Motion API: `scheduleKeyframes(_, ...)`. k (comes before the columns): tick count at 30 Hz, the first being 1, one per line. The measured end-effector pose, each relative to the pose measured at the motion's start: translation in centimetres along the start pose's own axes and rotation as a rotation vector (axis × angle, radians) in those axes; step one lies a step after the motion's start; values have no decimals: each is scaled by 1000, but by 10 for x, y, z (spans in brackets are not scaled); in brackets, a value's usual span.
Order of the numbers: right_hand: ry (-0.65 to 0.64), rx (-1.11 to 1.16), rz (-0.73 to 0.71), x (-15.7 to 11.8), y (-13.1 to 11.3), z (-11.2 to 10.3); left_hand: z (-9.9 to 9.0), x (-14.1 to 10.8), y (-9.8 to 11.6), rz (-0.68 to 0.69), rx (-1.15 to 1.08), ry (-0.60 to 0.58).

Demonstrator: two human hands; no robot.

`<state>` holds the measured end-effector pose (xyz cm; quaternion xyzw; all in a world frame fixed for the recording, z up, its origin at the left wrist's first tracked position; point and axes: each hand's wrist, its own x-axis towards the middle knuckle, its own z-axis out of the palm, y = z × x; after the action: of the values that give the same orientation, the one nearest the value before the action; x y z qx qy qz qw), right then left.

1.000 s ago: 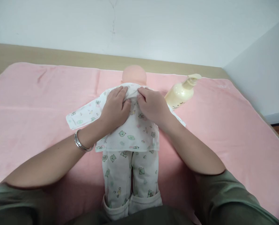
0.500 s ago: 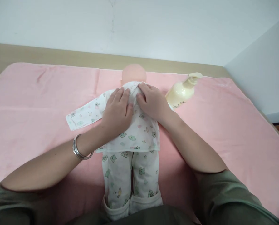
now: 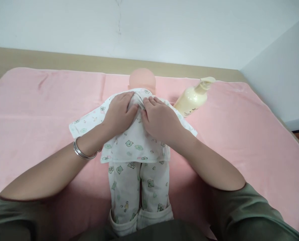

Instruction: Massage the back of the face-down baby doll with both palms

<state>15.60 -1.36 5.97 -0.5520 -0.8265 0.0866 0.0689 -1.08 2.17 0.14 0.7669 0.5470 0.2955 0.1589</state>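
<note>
A baby doll [image 3: 142, 80] lies face down, the back of its bald head away from me. It wears a white printed top [image 3: 136, 149] and matching trousers [image 3: 152, 187] with turned-up cuffs. On the left side of the doll's upper back, my left hand [image 3: 119, 112] rests flat with its thumb apart from the fingers. My right hand [image 3: 161, 118] lies flat across the right side of the upper back, fingers stretched toward the neck. The cloth is creased between the two hands. Neither hand grips anything.
A pale yellow pump bottle [image 3: 192, 100] lies tilted to the right of the doll, by its right sleeve. The pink blanket [image 3: 39, 110] spreads under everything on a wooden surface [image 3: 71, 59]. A white wall [image 3: 64, 23] rises behind.
My left hand has slid left and slightly up across the back. My right hand has shifted down a little, and more of the right sleeve shows. The cloth between them has creased differently.
</note>
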Motion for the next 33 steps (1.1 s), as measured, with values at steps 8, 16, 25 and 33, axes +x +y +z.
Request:
scheduleKeyframes(8,46,123,190,28,21,17,1,-27,29,43,123,8)
scheduleKeyframes(16,78,-46,134,5,-1,16,-1,-2,8,-34,30,-17)
scheduleKeyframes(25,84,99,122,16,12,10,-1,-12,16,-22,111,4)
scheduleKeyframes(33,144,-1,117,14,9,15,-6,-20,27,33,149,-33)
